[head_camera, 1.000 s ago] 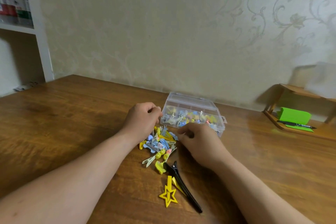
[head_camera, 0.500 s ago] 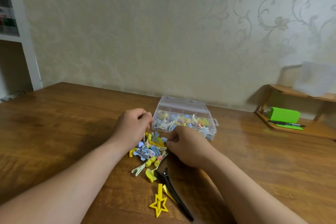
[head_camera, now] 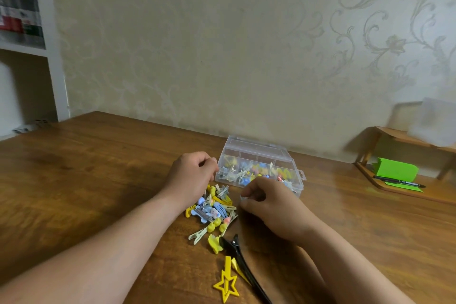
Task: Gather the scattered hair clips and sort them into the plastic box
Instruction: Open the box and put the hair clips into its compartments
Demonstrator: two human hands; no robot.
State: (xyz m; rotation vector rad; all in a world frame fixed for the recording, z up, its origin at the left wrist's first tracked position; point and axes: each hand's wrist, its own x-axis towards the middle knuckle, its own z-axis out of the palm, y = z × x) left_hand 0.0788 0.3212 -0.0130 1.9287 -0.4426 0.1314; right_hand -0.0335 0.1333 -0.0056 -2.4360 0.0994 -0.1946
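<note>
Two bare arms reach in from the bottom of the frame, and both hands sit near the middle, over a wooden table (head_camera: 98, 180).

The left hand (head_camera: 192, 175) is curled into a loose fist, knuckles up, with its fingers tucked under. It hangs over the top edge of the pile of hair clips (head_camera: 213, 210) and just beside the left end of the plastic box (head_camera: 259, 168). Its fingertips seem pinched together, but I cannot tell if a clip is between them.

The right hand (head_camera: 274, 207) is curled too, wrist bent, back of the hand facing up. Its thumb and first finger are pressed close at the left side of the hand, and something small and pale shows there (too tiny to name). So I cannot tell what it holds. This hand sits right of the pile and just in front of the box.

The box is clear, with its lid open toward the wall, and lots of little clips lie inside its small spaces.

Lower in the frame, apart from the pile, lie a yellow star clip (head_camera: 225, 285) and a long black clip (head_camera: 243, 266), side by side. At the right edge stands a small wooden shelf (head_camera: 404, 190) with a green pad (head_camera: 394, 170) and a pen (head_camera: 397, 182)
</note>
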